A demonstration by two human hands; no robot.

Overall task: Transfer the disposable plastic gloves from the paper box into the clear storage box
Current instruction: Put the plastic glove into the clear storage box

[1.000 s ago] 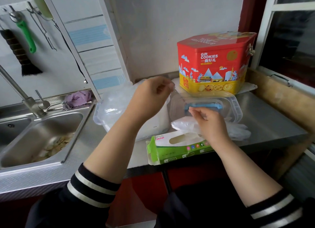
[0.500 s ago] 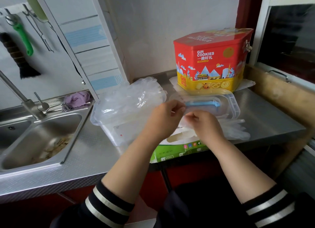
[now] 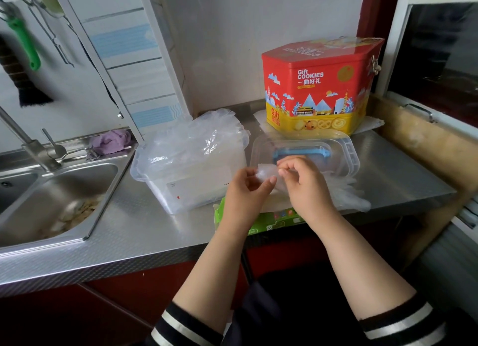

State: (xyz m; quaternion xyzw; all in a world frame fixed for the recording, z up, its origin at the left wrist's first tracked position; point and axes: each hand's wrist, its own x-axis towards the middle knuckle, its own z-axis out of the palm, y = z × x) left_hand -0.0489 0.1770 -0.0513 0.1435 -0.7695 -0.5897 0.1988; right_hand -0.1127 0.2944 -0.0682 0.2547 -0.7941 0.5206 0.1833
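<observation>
Two hands meet above one green paper box [image 3: 261, 220] at the counter's [image 3: 144, 232] front edge: the left hand [image 3: 245, 190] and right hand [image 3: 302, 180] each pinch the same single clear glove [image 3: 266, 172] between curled fingers. One clear storage box [image 3: 191, 175] just to the left is heaped with gloves [image 3: 196, 141], its one lid [image 3: 305, 151] lies behind the hands, and one red cookie tin [image 3: 318, 87] stands by the wall.

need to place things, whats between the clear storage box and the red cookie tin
In the head view, bare steel counter separates the clear storage box from the cookie tin.
</observation>
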